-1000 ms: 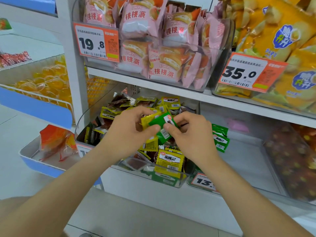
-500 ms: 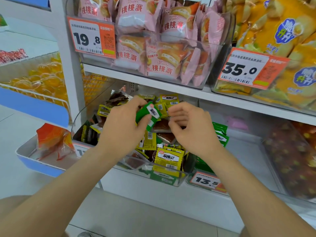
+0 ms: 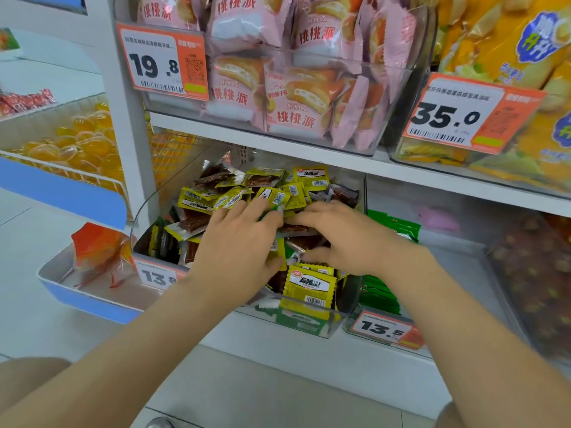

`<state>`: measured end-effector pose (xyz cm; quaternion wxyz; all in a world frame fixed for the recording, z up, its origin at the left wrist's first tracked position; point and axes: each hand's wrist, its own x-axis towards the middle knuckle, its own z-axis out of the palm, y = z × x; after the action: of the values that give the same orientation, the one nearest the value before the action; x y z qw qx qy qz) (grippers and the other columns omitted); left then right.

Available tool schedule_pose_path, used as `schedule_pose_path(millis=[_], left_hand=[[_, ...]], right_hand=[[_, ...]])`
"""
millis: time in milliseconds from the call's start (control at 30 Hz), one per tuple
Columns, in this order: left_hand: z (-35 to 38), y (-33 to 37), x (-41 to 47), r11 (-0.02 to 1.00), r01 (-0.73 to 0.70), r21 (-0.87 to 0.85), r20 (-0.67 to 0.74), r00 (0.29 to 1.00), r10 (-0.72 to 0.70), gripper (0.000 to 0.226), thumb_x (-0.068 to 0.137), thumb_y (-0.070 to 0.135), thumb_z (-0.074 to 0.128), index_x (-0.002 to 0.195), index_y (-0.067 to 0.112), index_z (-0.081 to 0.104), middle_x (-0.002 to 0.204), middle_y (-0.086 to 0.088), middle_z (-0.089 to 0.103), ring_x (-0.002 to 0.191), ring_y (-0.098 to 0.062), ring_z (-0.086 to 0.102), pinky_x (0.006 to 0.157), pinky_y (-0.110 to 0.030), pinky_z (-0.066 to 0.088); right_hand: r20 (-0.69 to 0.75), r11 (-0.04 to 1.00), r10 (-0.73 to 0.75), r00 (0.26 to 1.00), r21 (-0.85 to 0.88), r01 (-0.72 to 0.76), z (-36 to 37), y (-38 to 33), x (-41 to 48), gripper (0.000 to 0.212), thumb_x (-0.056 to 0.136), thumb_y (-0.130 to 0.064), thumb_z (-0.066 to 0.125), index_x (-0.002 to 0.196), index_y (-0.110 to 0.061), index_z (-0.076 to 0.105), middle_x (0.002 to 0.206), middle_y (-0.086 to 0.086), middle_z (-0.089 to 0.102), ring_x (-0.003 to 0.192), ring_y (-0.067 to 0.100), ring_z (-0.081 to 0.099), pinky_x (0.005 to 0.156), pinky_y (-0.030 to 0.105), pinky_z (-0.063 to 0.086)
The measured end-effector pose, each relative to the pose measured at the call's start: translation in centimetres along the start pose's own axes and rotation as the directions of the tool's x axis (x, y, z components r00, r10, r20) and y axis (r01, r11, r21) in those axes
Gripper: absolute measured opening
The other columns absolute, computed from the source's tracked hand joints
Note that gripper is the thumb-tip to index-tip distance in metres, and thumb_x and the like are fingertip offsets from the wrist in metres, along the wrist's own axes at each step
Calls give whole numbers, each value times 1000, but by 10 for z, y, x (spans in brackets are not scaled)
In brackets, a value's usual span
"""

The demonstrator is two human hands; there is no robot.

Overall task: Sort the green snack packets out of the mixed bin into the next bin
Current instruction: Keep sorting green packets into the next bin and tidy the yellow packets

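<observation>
The clear mixed bin (image 3: 312, 330) on the lower shelf holds several yellow packets (image 3: 309, 288) and brown ones, with a few green ones low at its front. My left hand (image 3: 238, 254) lies over the pile and pinches a green snack packet (image 3: 272, 212) at its fingertips; the packet is blurred and mostly hidden. My right hand (image 3: 352, 239) rests palm down on the pile beside it, fingers spread, thumb tucked under by a green-and-white packet (image 3: 292, 257). The neighbouring clear bin (image 3: 463, 273) to the right holds stacked green packets (image 3: 397, 225).
Price tags 13.8 (image 3: 157, 276) and 13.5 (image 3: 383, 329) hang on the bin fronts. The shelf above (image 3: 309, 156) carries bins of pink pastry packs and yellow bags, close over the hands. A blue-and-white tray (image 3: 80, 291) stands at the left, and a bin of dark snacks (image 3: 531, 273) at the right.
The green packet, first held between both hands, stayed in my left hand. My right hand let go. Both hands dropped onto the pile in the mixed bin.
</observation>
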<state>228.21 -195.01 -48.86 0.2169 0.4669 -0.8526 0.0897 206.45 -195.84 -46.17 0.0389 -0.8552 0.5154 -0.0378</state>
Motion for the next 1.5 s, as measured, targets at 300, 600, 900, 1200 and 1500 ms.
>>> schedule_pose_path(millis=[300, 600, 900, 1200, 1500], left_hand=[[-8, -7, 0, 978, 209, -4, 69, 976, -209, 74, 70, 48, 91, 129, 28, 51, 126, 2, 47, 118, -28, 51, 94, -48, 42], [-12, -10, 3, 913, 158, -376, -5, 985, -172, 39, 89, 28, 75, 126, 24, 63, 122, 7, 51, 116, -18, 53, 97, -34, 41], [-28, -5, 13, 673, 270, -689, 66, 948, -313, 20, 93, 46, 72, 89, 26, 70, 107, 21, 68, 101, 12, 56, 85, -12, 37], [-25, -39, 11, 851, 435, -296, -69, 878, -473, 23, 101, 31, 63, 98, 9, 60, 106, -15, 63, 97, -38, 59, 74, -46, 48], [-42, -14, 11, 778, 113, -618, -165, 949, -269, 51, 96, -6, 56, 136, 24, 45, 116, 0, 62, 81, -14, 67, 66, -42, 56]], right_hand=[[-210, 981, 186, 960, 94, -170, 0, -5, 0, 47, 105, -10, 50, 150, -26, 47, 91, 7, 66, 68, 20, 58, 69, 37, 52], [-400, 922, 354, 846, 303, -243, 0, -5, -19, 39, 107, -33, 56, 145, -24, 54, 91, -2, 72, 77, 14, 51, 78, 23, 28], [-294, 730, 251, 922, 683, 19, -3, -16, -31, 27, 107, -21, 58, 133, -20, 58, 121, -5, 74, 111, 14, 71, 97, 50, 57], [-437, 899, 400, 806, 358, -252, -1, -19, -31, 27, 106, -33, 58, 127, -18, 65, 96, -2, 74, 72, 15, 57, 68, 32, 30], [-445, 781, 426, 788, 620, -72, -5, -52, -24, 11, 108, -34, 53, 105, -23, 57, 76, -3, 70, 56, 16, 61, 51, 36, 47]])
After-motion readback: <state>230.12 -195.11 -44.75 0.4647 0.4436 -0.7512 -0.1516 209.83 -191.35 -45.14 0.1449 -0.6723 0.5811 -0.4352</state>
